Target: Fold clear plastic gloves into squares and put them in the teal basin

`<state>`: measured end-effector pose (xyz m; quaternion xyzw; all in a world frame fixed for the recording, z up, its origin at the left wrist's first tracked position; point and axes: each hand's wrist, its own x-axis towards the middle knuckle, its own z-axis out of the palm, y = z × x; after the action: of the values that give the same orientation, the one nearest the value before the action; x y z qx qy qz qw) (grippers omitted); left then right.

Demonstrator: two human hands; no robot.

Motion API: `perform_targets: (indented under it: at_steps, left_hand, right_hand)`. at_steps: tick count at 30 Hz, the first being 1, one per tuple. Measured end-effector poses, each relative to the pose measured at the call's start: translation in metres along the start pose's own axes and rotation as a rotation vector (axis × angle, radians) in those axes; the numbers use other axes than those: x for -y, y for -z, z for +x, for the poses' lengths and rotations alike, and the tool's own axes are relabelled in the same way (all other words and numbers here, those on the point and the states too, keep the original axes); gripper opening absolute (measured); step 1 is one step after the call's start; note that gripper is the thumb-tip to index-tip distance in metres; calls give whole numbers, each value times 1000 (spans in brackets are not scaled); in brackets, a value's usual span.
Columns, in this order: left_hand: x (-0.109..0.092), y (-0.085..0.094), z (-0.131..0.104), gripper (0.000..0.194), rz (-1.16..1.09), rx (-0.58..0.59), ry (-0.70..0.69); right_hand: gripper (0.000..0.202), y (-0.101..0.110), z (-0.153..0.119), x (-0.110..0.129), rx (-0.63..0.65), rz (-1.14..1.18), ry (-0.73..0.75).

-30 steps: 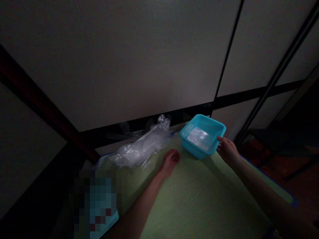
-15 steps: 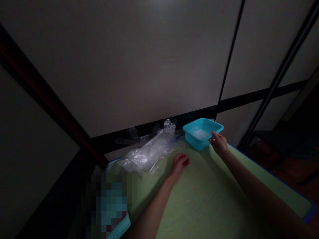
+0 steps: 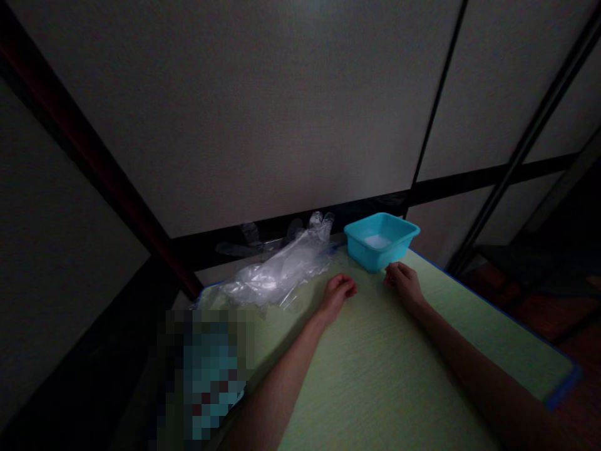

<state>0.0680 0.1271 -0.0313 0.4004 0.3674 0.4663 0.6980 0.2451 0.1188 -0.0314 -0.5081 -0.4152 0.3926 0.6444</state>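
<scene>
A turquoise plastic basin (image 3: 372, 254) stands at the back of the green tabletop, with something whitish lying on its bottom. Just in front of it is my right hand (image 3: 404, 283), off the rim, its fingers curled in and nothing visible in them. My left hand (image 3: 339, 293) rests near the middle of the table, fingers loosely curled, also with nothing visible in it. To its left lies a crumpled heap of clear plastic disposable gloves (image 3: 277, 272), some of their fingers sticking up toward the wall.
The green table (image 3: 366, 369) has a blue edge. Behind it rise pale panels (image 3: 291, 113) with a dark horizontal band. At the lower left a pixelated patch covers a turquoise object (image 3: 213, 376). A dark piece of furniture (image 3: 530, 266) stands beyond the right edge.
My right hand has let go of the basin's rim and drawn down toward me onto the table area. The basin stays in place. My left hand has hardly moved; the view has shifted slightly.
</scene>
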Motion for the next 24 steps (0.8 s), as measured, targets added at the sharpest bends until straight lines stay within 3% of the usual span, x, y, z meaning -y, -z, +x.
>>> perform_targets:
  at_steps: [10, 24]
  left_hand:
    - [1, -1, 2, 15, 58, 32, -113]
    - [-3, 0, 4, 7, 128, 61, -117]
  right_hand:
    - [29, 1, 3, 0, 123, -121, 60]
    - [24, 6, 13, -1, 102, -83, 19]
